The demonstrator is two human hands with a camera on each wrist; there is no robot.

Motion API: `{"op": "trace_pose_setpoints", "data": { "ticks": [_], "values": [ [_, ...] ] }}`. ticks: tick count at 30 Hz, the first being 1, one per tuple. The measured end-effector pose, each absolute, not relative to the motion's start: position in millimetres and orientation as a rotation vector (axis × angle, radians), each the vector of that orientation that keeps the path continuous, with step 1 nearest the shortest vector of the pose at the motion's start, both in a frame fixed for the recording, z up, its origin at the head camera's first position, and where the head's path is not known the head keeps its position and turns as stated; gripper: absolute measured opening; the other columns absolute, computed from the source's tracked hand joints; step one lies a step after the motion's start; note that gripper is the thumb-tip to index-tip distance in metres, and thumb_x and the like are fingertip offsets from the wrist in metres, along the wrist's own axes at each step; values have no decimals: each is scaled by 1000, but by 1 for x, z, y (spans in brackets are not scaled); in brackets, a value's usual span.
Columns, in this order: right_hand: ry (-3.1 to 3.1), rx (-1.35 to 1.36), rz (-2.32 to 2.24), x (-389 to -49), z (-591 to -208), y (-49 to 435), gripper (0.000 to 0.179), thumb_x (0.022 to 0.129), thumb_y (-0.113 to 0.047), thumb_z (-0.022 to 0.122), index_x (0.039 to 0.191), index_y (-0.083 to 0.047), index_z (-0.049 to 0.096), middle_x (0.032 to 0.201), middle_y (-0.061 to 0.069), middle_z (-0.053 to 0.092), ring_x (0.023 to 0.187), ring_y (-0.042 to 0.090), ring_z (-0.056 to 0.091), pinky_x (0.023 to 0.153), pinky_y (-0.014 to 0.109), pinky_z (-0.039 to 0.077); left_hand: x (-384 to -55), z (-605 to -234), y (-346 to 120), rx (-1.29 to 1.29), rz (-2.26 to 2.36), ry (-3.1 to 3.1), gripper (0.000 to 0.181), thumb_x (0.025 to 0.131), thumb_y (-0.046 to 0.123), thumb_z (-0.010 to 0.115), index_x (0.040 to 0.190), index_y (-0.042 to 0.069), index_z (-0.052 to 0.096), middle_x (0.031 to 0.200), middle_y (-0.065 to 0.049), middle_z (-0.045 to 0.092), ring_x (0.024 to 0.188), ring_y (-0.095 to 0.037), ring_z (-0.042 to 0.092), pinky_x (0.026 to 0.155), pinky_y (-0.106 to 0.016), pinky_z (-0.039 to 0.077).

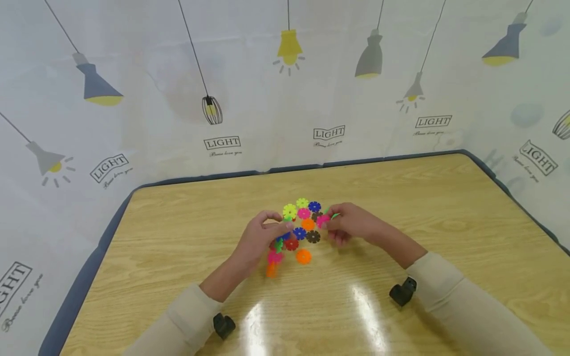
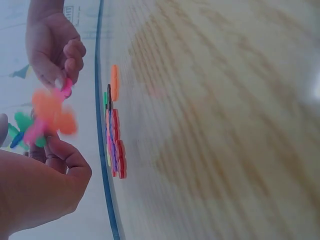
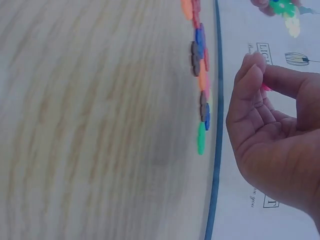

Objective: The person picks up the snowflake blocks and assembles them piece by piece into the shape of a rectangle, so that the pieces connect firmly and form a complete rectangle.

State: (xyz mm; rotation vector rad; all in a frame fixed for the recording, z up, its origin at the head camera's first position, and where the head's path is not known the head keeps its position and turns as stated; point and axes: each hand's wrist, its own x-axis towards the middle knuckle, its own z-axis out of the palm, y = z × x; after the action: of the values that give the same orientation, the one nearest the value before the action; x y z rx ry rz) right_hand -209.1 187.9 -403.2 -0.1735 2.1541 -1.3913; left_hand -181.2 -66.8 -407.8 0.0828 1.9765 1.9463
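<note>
My left hand (image 1: 256, 242) grips a cluster of joined snowflake discs (image 2: 54, 115) in orange, pink, green and blue, raised above the table. Its lower end hangs below the fingers as a pink disc (image 1: 275, 256) and an orange disc (image 1: 271, 270). Between thumb and fingertips, my right hand (image 1: 354, 222) pinches a single pink snowflake disc (image 1: 321, 221). That disc is mostly hidden behind the fingers in the right wrist view. The left wrist view has it close to the cluster's orange part, which is blurred.
Loose snowflake discs lie flat on the wooden table (image 1: 178, 222) between and beyond the hands: a yellow one (image 1: 289, 211), a dark brown one (image 1: 313, 237), an orange one (image 1: 304, 256) and several others. A wall sheet printed with lamps (image 1: 267, 99) stands behind the table's far edge.
</note>
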Motion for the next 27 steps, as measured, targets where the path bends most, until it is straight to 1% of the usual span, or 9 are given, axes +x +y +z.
{"op": "trace_pose_setpoints", "data": {
  "ticks": [2, 4, 7, 9, 11, 14, 17, 23, 27],
  "values": [
    [2150, -172, -1405, -210, -401, 189, 21, 98, -16, 55, 105, 4, 54, 81, 20, 65, 59, 20, 58, 60, 33, 54, -182, -407, -67, 92, 1936, 1977, 36, 90, 30, 71, 118, 11, 60, 91, -13, 73, 71, -22, 60, 69, -29, 50],
    [2148, -181, -1421, -210, -398, 189, 23, 100, -18, 54, 106, 4, 56, 82, 19, 65, 62, 20, 58, 61, 34, 54, -182, -407, -67, 107, 1903, 2000, 41, 90, 31, 71, 126, 12, 62, 99, -16, 73, 78, -22, 64, 75, -30, 53],
    [2138, -188, -1450, -210, -394, 188, 26, 101, -21, 51, 104, 4, 57, 80, 14, 64, 64, 20, 57, 62, 32, 52, -182, -408, -67, 127, 1850, 2056, 42, 89, 31, 72, 126, 13, 65, 107, -12, 72, 89, -19, 67, 83, -31, 54],
    [2123, -186, -1473, -210, -392, 188, 28, 102, -23, 51, 104, 4, 58, 78, 11, 63, 64, 20, 57, 62, 31, 52, -182, -410, -66, 142, 1822, 2093, 41, 88, 31, 73, 124, 13, 67, 107, -9, 72, 94, -20, 67, 85, -31, 54],
    [2105, -186, -1492, -209, -390, 187, 30, 102, -24, 50, 106, 5, 58, 77, 9, 63, 63, 19, 57, 61, 30, 51, -182, -410, -66, 180, 1780, 2151, 41, 86, 31, 75, 123, 15, 68, 101, -6, 71, 90, -24, 66, 80, -32, 54],
    [2068, -185, -1528, -209, -387, 186, 31, 102, -23, 50, 108, 6, 58, 75, 8, 63, 62, 18, 57, 60, 29, 51, -181, -409, -65, 242, 1700, 2257, 40, 86, 32, 75, 122, 17, 69, 90, -5, 68, 80, -27, 61, 68, -28, 52],
    [2032, -185, -1561, -208, -385, 186, 28, 102, -23, 50, 104, 3, 59, 73, 7, 63, 60, 17, 57, 59, 28, 51, -180, -407, -65, 300, 1621, 2349, 40, 86, 35, 74, 123, 19, 68, 87, -4, 64, 73, -24, 56, 61, -25, 48],
    [1974, -206, -1603, -207, -384, 185, 24, 101, -23, 53, 98, 0, 60, 72, 7, 64, 57, 16, 58, 57, 27, 52, -178, -406, -65, 343, 1551, 2405, 43, 85, 39, 75, 122, 20, 68, 84, -2, 63, 69, -18, 55, 61, -26, 48],
    [1957, -216, -1612, -206, -382, 184, 28, 100, -23, 54, 99, 5, 58, 71, 7, 64, 57, 16, 58, 57, 26, 52, -178, -406, -65, 359, 1525, 2421, 45, 84, 40, 75, 123, 19, 68, 89, 0, 66, 73, -18, 57, 63, -26, 50]
  ]
}}
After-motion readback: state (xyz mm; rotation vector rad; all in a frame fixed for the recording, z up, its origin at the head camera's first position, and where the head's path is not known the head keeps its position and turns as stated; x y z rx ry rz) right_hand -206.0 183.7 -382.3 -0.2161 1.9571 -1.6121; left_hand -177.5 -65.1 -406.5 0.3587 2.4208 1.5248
